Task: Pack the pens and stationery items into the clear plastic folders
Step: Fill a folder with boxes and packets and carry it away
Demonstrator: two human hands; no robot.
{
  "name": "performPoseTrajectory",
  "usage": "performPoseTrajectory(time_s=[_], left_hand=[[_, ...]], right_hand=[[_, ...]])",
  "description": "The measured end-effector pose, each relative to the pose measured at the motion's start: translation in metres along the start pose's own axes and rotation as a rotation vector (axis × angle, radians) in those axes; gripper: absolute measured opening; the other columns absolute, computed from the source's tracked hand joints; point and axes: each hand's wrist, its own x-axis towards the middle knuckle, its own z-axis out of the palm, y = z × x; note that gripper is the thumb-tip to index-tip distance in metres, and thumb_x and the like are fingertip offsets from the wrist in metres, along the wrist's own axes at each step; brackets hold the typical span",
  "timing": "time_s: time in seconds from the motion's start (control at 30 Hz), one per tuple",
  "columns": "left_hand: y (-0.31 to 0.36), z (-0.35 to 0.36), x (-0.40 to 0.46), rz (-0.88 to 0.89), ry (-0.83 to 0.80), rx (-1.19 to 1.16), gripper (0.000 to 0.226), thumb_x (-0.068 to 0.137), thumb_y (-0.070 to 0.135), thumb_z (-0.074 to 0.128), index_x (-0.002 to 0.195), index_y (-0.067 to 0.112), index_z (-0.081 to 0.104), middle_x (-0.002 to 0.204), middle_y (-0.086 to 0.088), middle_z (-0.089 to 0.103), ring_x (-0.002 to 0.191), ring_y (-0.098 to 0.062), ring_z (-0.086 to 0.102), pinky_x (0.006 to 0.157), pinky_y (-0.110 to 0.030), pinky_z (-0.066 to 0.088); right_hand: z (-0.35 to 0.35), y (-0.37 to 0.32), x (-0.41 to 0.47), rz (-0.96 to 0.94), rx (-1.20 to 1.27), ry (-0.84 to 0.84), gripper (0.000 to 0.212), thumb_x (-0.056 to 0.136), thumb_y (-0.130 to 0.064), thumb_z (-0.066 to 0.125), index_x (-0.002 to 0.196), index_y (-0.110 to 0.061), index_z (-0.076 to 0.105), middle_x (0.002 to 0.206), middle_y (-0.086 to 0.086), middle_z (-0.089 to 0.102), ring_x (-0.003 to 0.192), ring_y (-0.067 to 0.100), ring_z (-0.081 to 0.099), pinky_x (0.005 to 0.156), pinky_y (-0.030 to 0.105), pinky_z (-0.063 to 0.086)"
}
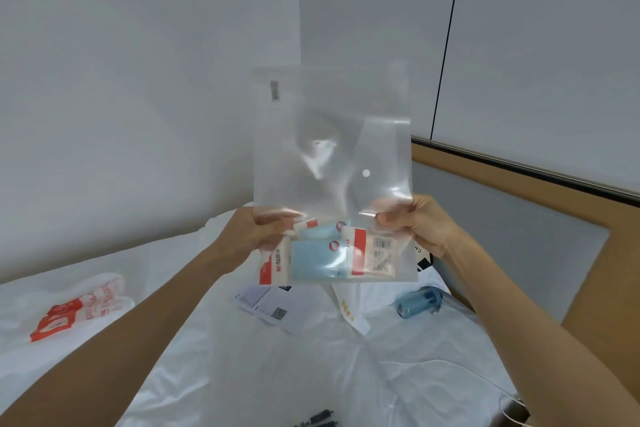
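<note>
I hold a clear plastic folder (332, 163) upright in the air over the bed, with its white snap button (366, 173) facing me. My left hand (266, 229) grips its lower left edge. My right hand (415, 222) grips its lower right edge. Several stationery packs (332, 253), red-and-white and pale blue, lie at the folder's bottom between my hands. A few dark pens (318, 419) lie on the sheet at the bottom edge of view.
On the white bed sheet (242, 374) lie a red-and-white plastic bag (76, 308) at left, printed papers (266, 308) below the folder, a blue bottle (417, 302) at right and a white cable (450, 367). A wooden headboard (588, 288) borders the right side.
</note>
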Motion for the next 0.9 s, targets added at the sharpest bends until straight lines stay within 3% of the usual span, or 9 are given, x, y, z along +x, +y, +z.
performPoseTrajectory(time_s=[0.13, 0.3, 0.43, 0.57, 0.7, 0.9], left_hand=[[0.003, -0.004, -0.001, 0.041, 0.084, -0.025, 0.032, 0.084, 0.000, 0.064, 0.081, 0.028, 0.079, 0.084, 0.000, 0.075, 0.073, -0.010, 0.068, 0.065, -0.019, 0.054], [0.012, -0.008, -0.011, 0.049, 0.025, -0.052, 0.035, 0.086, -0.002, 0.060, 0.083, 0.027, 0.079, 0.090, -0.002, 0.075, 0.076, -0.011, 0.069, 0.065, -0.021, 0.054], [0.018, -0.005, -0.016, 0.074, 0.067, -0.097, 0.033, 0.086, -0.001, 0.059, 0.083, 0.026, 0.079, 0.089, -0.002, 0.075, 0.073, -0.012, 0.069, 0.065, -0.021, 0.055], [0.016, 0.000, -0.019, 0.068, 0.065, -0.119, 0.031, 0.084, 0.001, 0.060, 0.080, 0.026, 0.079, 0.087, -0.002, 0.075, 0.072, -0.012, 0.070, 0.064, -0.021, 0.055], [0.014, -0.003, -0.019, 0.059, 0.045, -0.128, 0.030, 0.081, 0.000, 0.062, 0.079, 0.024, 0.079, 0.085, -0.002, 0.075, 0.072, -0.012, 0.069, 0.065, -0.020, 0.054], [0.016, -0.009, -0.016, 0.080, 0.074, -0.124, 0.041, 0.083, -0.009, 0.058, 0.072, 0.025, 0.079, 0.074, 0.003, 0.074, 0.067, -0.005, 0.068, 0.059, -0.015, 0.051]], right_hand=[[0.003, -0.007, 0.002, -0.068, 0.032, 0.016, 0.024, 0.056, 0.002, 0.070, 0.066, -0.018, 0.078, 0.071, 0.003, 0.074, 0.063, 0.015, 0.071, 0.058, 0.022, 0.056], [-0.002, -0.009, 0.000, -0.055, 0.071, -0.055, 0.032, 0.044, -0.007, 0.080, 0.075, -0.015, 0.078, 0.079, 0.006, 0.075, 0.070, 0.017, 0.072, 0.062, 0.022, 0.056], [0.004, -0.008, -0.007, 0.052, 0.125, -0.179, 0.031, 0.054, -0.010, 0.078, 0.085, -0.012, 0.078, 0.092, 0.008, 0.074, 0.082, 0.019, 0.072, 0.067, 0.026, 0.056], [0.015, -0.006, -0.007, 0.040, 0.093, -0.095, 0.018, 0.062, -0.002, 0.075, 0.075, -0.013, 0.079, 0.086, 0.007, 0.075, 0.080, 0.018, 0.071, 0.071, 0.028, 0.054], [0.016, -0.011, -0.008, -0.016, 0.094, -0.023, 0.030, 0.073, 0.013, 0.065, 0.070, -0.014, 0.078, 0.079, 0.004, 0.075, 0.075, 0.014, 0.072, 0.064, 0.022, 0.055], [0.021, -0.019, -0.003, -0.063, 0.050, 0.011, 0.038, 0.074, 0.017, 0.063, 0.061, -0.017, 0.077, 0.068, 0.002, 0.073, 0.062, 0.013, 0.071, 0.057, 0.019, 0.055]])
